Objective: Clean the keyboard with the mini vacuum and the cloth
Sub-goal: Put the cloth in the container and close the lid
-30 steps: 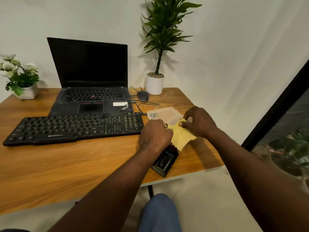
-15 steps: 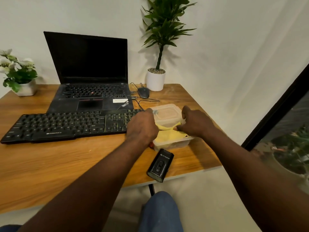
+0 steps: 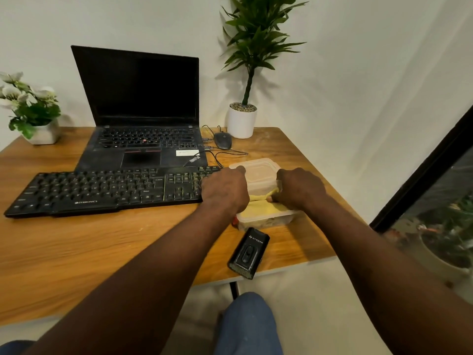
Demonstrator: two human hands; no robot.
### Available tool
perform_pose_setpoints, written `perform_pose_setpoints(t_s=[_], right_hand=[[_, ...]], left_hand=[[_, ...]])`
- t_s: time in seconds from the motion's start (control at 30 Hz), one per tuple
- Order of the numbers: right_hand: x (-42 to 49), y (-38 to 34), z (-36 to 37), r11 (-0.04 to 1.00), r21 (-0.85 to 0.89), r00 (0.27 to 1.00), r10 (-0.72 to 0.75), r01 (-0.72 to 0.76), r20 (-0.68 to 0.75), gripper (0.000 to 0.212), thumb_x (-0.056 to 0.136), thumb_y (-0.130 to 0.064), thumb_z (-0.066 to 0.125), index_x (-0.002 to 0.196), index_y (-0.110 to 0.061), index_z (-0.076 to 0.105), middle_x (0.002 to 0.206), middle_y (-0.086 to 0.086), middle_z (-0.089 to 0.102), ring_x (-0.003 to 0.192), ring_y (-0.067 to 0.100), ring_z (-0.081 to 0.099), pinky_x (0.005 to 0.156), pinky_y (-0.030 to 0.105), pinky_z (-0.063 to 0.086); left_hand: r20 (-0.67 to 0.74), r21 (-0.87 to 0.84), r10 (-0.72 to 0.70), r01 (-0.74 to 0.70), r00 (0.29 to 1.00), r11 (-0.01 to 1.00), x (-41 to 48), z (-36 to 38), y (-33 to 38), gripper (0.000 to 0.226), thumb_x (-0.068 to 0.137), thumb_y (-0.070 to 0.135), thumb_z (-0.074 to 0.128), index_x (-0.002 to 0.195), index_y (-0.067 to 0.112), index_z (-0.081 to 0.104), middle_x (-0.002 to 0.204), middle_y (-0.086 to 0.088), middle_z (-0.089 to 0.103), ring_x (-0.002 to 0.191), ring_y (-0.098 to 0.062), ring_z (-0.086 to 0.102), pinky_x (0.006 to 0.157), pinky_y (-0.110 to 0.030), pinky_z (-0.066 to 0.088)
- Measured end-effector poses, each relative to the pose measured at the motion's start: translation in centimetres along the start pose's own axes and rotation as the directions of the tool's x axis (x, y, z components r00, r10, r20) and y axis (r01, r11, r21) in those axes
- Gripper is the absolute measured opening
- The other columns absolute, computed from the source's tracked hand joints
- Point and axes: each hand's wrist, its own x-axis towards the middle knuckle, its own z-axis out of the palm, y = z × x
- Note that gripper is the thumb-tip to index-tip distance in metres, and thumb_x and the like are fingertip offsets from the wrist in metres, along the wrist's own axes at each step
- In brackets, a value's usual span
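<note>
Cloth [image 3: 259, 209] now in container [image 3: 282, 219], vacuum [image 3: 248, 252] at edge

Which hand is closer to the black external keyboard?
Left. The left hand is right beside the keyboard's right end; the right hand is farther right, across the plastic container, pinching the yellow cloth.
</note>
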Motion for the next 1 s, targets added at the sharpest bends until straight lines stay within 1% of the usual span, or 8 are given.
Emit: perform_pose_setpoints(t_s=[0.2,0.3,0.47,0.6,0.7,0.8,0.9,1.0], right_hand=[[-0.8,1.2,-0.9,0.924,0.378,0.973,-0.038,-0.053,0.229,0.082,0.076,-0.056,0.085,0.144,-0.027,0.05,0.134,0.003,0.062,0.112,0.022,0.059,0.089,0.036,0.054],[-1.3,0.9,-0.5,0.955,0.298,0.953,-0.084,-0.007,0.291,0.087,0.083,-0.047,0.082,0.154,-0.024,0.037,0.149,0.009,0.054,0.131,0.03,0.053,0.101,0.04,0.047],[-1.5,0.2,-0.7,0.967,0.244,0.953,-0.008,-0.069,0.301,0.09,0.083,-0.05,0.081,0.155,-0.022,0.035,0.148,0.01,0.055,0.129,0.031,0.055,0.103,0.043,0.051],[-2.9,0.6,-0.8,0.937,0.327,0.976,0.053,-0.121,0.211,0.092,0.076,-0.054,0.085,0.151,-0.025,0.04,0.142,0.007,0.059,0.122,0.028,0.058,0.09,0.038,0.053],[-5.8,0.5,-0.9,0.931,0.364,0.991,0.087,-0.043,-0.104,0.077,0.077,-0.056,0.083,0.142,-0.032,0.048,0.138,0.001,0.056,0.115,0.021,0.059,0.085,0.039,0.057],[-9.5,0.1,-1.0,0.917,0.335,0.912,-0.067,0.216,-0.405,0.051,0.082,-0.049,0.08,0.126,-0.034,0.058,0.123,-0.007,0.057,0.102,0.013,0.059,0.078,0.039,0.058],[-11.6,-0.5,-1.5,0.84,0.353,0.905,-0.331,0.412,-0.269,0.046,0.083,-0.033,0.081,0.125,-0.039,0.062,0.124,-0.015,0.058,0.101,0.006,0.058,0.082,0.038,0.057],[-12.0,-1.2,-1.5,0.849,0.219,0.876,-0.477,0.481,-0.074,0.061,0.089,-0.023,0.077,0.142,-0.042,0.053,0.149,-0.017,0.047,0.13,0.01,0.048,0.1,0.033,0.052]], left_hand=[[0.016,-0.062,0.121,-0.12,0.993,0.991,-0.4,-0.4,-0.3,0.033,0.085,0.035,0.075,0.112,0.036,0.056,0.129,-0.003,0.05,0.123,-0.031,0.045,0.099,-0.056,0.046],[0.132,0.112,0.105,-0.121,0.986,0.986,-0.6,0.2,-0.4,0.031,0.084,0.04,0.078,0.113,0.033,0.07,0.145,-0.003,0.043,0.137,-0.034,0.031,0.107,-0.064,0.032],[0.221,0.147,0.122,-0.156,0.968,0.977,-0.6,0.0,-0.5,0.037,0.089,0.035,0.073,0.126,0.033,0.067,0.149,-0.007,0.041,0.139,-0.036,0.029,0.11,-0.065,0.031],[0.104,-0.019,0.144,-0.143,0.984,0.99,-2.5,-1.4,-1.4,0.039,0.087,0.052,0.073,0.124,0.042,0.067,0.145,0.0,0.048,0.138,-0.03,0.035,0.111,-0.06,0.031],[-0.157,-0.155,0.148,-0.172,0.976,0.973,-6.2,-2.1,-2.1,0.032,0.089,0.057,0.067,0.116,0.041,0.066,0.127,0.006,0.057,0.124,-0.02,0.046,0.104,-0.051,0.04],[-0.118,-0.196,0.195,-0.215,0.974,0.957,-11.1,-2.4,-2.0,0.041,0.087,0.074,0.056,0.103,0.037,0.06,0.099,0.013,0.06,0.097,-0.012,0.056,0.091,-0.043,0.048],[0.115,-0.029,0.186,-0.184,0.976,0.982,-13.8,-1.2,-1.3,0.077,0.078,0.09,0.049,0.126,0.03,0.054,0.115,0.006,0.063,0.103,-0.018,0.057,0.088,-0.04,0.047],[0.101,-0.024,0.155,-0.153,0.983,0.988,-14.0,0.1,-1.1,0.073,0.083,0.077,0.058,0.135,0.025,0.05,0.124,0.001,0.062,0.109,-0.02,0.056,0.088,-0.037,0.047]])
